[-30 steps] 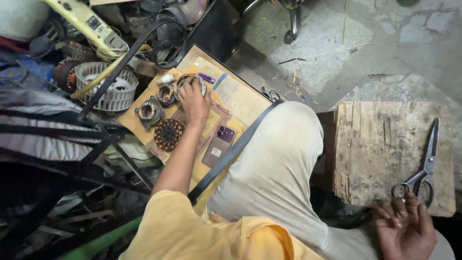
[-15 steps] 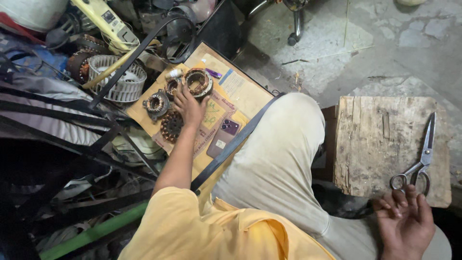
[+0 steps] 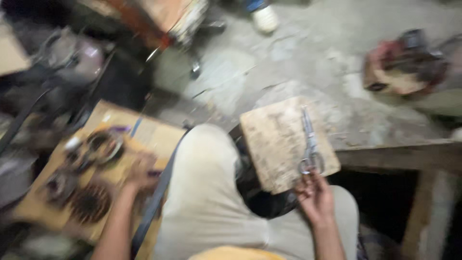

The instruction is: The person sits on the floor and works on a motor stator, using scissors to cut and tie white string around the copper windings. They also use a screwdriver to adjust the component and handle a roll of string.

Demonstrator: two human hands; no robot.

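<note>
The view is blurred. My left hand [image 3: 140, 171] rests on a cardboard sheet [image 3: 149, 135] on the floor at the left, beside round copper-wound motor parts [image 3: 103, 147] and a dark finned disc [image 3: 91, 202]. Whether it grips anything I cannot tell. My right hand [image 3: 315, 195] lies at the near edge of a worn wooden board [image 3: 276, 137], fingers apart, its fingertips touching the handles of metal scissors [image 3: 310, 144] that lie on the board. My bent knee in light trousers [image 3: 207, 192] sits between the two hands.
Dark metal clutter and machine parts [image 3: 62, 62] crowd the upper left. A reddish-brown motor-like object [image 3: 402, 65] lies on the concrete floor at upper right. A wooden beam [image 3: 409, 154] runs along the right, with a dark gap below it.
The camera has swung to the right and blurred. My left hand has drawn back a little on the cardboard. My right hand has moved up to the scissors' handles.
</note>
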